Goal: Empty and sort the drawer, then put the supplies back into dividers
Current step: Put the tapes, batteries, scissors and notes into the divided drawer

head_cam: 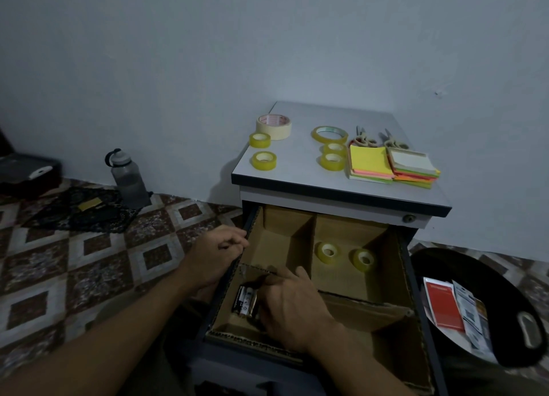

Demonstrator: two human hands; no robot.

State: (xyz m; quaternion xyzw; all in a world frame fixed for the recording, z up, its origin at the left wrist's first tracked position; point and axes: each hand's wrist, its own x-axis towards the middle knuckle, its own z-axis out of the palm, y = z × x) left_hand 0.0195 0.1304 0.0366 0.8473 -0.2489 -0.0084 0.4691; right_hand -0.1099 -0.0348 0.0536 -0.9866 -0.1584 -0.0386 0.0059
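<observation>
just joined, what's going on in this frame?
A person is refilling the open drawer, which has cardboard dividers. The left hand grips the drawer's left edge; the right hand holds what look like batteries in the front-left compartment. Two tape rolls sit in a rear-right compartment. More tape, scissors and sticky notes wait on the cabinet top.

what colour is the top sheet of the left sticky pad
Yellow; the left sticky pad shows best in the head view.
</observation>
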